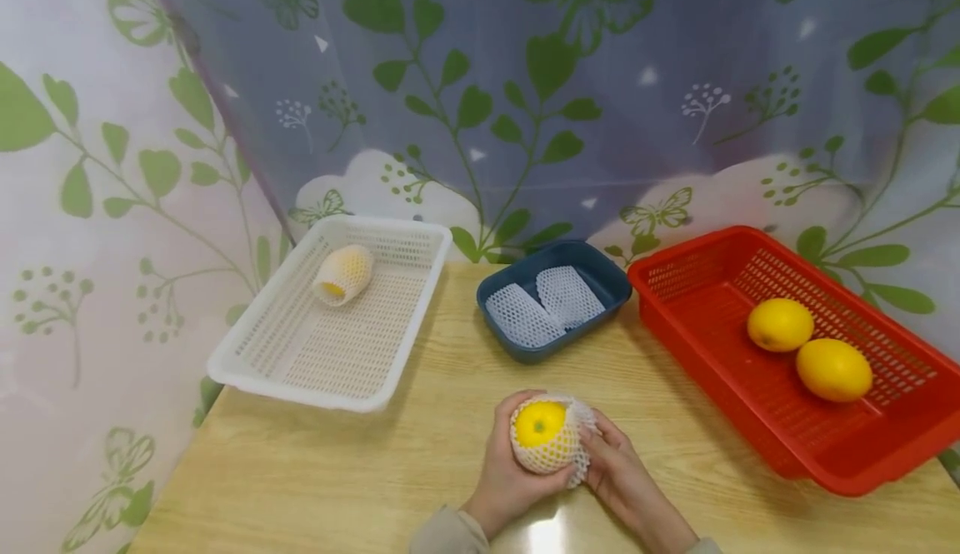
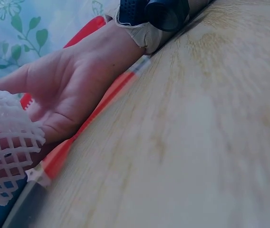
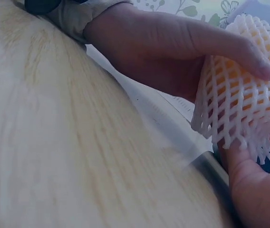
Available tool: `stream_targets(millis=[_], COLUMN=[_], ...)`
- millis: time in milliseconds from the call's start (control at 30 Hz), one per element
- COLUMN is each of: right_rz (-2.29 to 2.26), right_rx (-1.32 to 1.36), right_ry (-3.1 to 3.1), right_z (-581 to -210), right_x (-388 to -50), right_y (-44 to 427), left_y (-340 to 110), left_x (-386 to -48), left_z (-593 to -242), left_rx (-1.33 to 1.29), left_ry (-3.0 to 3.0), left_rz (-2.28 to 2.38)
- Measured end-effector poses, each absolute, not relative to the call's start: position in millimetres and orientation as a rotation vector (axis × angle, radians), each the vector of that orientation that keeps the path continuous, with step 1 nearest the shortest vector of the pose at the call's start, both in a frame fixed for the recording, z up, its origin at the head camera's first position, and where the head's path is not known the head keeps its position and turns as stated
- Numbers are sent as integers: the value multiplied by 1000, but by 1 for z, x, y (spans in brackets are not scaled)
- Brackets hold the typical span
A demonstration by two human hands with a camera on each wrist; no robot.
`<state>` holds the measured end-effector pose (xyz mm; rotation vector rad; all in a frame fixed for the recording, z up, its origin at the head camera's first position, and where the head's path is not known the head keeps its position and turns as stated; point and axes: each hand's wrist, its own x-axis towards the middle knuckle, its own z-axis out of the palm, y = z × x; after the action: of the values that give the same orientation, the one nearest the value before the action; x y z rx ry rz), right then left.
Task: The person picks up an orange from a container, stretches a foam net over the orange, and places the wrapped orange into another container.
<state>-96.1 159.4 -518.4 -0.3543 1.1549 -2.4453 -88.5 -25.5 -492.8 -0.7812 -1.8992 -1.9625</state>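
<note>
A lemon-like yellow fruit [image 1: 540, 423] sits partly inside a white foam net sleeve [image 1: 551, 457], its stem end facing up. My left hand [image 1: 507, 468] grips the netted fruit, thumb in front and fingers around its far left side. On the other side, my right hand [image 1: 619, 472] holds the net's loose edge with thumb and fingers. The right wrist view shows the left hand's thumb [image 3: 249, 56] lying across the mesh. Within the left wrist view, the right hand's palm [image 2: 61, 90] is behind the net's fringe [image 2: 18, 137]; its fingertips are partly hidden.
A white basket [image 1: 303, 396] at the left holds one netted fruit [image 1: 345, 274]. Behind the hands, a dark blue tray [image 1: 531, 354] contains two flat foam nets [image 1: 523, 316]. A red basket [image 1: 723, 408] at the right holds two bare yellow fruits [image 1: 834, 369]. Patterned curtains border the wooden table [image 1: 315, 471].
</note>
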Motion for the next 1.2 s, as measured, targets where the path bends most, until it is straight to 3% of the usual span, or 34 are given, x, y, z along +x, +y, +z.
stream_targets(millis=[267,467,700,833,1200], right_rz=[-2402,-2377,-2335,-2257,-2325], right_rx=[-336,-439,-364,-492,-682], right_ry=[1243,1430,1977,2186,1937], right_z=[-516,-511,-500,-490,-461], right_x=[-100,-102,-99,-97,-89], right_y=[158,156,154,153,153], left_y=[-29,-40,-48,-51,-59], left_x=[-100,-101,-101,-100,-98], left_z=[-504,-484,-462,-454,-442], left_rx=[-676,-573,-590,-579,-596], left_ry=[-1984,-2079,-2106,-2077,-2039], left_rz=[-1964,-2070,-2199,-2320,-2594])
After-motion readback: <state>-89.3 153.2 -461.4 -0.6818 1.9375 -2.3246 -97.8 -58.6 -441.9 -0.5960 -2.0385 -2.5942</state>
